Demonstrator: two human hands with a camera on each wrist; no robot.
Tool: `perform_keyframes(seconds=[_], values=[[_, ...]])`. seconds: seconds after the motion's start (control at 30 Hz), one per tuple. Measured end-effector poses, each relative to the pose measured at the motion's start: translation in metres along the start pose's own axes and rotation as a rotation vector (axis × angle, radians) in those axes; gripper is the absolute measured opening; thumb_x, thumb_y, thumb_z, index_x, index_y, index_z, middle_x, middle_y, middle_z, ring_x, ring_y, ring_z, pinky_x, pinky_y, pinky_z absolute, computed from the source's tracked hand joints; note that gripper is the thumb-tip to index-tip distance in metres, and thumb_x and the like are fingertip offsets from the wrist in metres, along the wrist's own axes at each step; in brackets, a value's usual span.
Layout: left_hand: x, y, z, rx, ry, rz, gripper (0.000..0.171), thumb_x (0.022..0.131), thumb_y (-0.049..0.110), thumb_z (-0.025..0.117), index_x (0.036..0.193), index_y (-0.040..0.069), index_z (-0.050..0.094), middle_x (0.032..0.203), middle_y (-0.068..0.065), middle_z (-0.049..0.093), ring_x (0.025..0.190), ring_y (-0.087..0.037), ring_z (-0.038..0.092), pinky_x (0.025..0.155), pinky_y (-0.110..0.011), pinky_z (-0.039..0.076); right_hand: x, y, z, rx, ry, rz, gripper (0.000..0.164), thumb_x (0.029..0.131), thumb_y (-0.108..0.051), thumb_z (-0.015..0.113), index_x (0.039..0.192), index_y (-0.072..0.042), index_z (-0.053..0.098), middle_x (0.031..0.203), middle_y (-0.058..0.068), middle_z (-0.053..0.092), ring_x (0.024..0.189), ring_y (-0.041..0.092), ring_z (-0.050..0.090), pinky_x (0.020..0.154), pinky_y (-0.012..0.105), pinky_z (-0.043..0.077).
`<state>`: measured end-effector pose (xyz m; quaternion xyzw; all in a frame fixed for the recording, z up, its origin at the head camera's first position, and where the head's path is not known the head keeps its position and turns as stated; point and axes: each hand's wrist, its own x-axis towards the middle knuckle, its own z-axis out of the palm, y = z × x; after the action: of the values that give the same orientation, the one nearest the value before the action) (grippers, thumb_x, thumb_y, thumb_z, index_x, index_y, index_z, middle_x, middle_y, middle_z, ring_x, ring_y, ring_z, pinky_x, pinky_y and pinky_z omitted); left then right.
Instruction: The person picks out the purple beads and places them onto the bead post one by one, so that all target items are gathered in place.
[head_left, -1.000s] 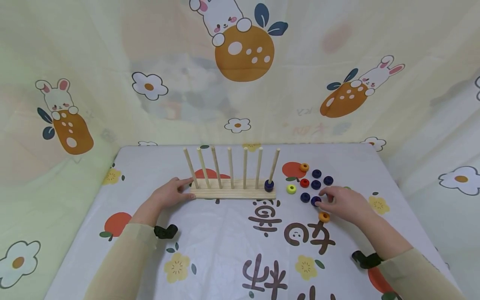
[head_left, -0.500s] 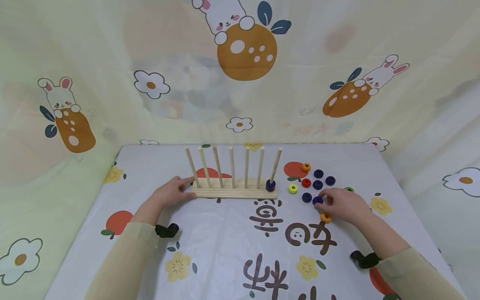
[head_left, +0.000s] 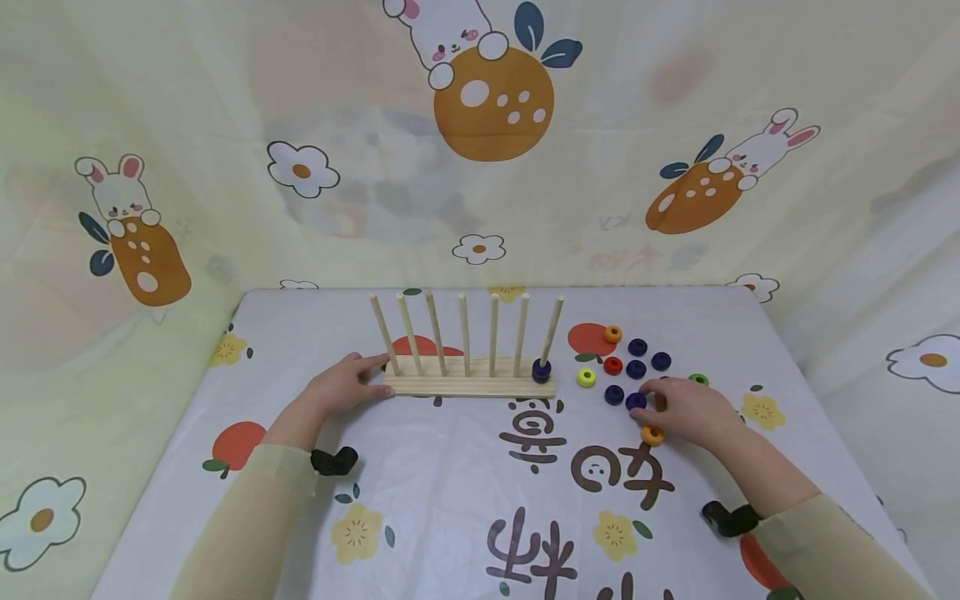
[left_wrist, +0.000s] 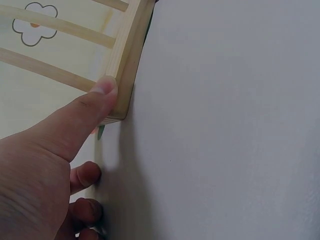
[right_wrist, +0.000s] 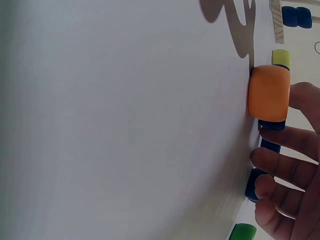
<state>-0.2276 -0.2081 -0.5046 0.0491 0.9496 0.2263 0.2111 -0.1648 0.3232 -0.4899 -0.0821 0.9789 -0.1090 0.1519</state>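
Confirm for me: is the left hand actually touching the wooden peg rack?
Touching. The left wrist view shows it: the left hand has its thumb tip resting against the end of the wooden peg rack, with no gap between them.

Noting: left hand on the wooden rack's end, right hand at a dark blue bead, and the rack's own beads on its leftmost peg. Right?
Wrong peg: in the head view, the beads on the wooden rack sit on its rightmost peg. The rest is right: left hand on the rack's end, right hand at a dark blue bead.
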Motion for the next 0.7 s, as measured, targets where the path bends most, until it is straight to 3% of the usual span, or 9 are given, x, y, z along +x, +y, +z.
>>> perform_keyframes(seconds=[0.7], values=[[0.0010, 0.0001, 0.0005, 0.015, 0.005, 0.002, 0.074, 0.085, 0.050, 0.074, 0.151, 0.033, 0.043, 0.101, -0.007, 0.048, 0.093, -0.024, 0.048, 0.076, -0.039, 0.039, -0.0005, 0.0002, -0.0076, 0.018, 0.046, -0.035, 0.045, 0.088, -0.045, 0.072, 0.114, -0.008, 0.070, 0.076, -0.001, 0.055, 0.068, 0.017, 0.049, 0.058, 0.032, 0.039]])
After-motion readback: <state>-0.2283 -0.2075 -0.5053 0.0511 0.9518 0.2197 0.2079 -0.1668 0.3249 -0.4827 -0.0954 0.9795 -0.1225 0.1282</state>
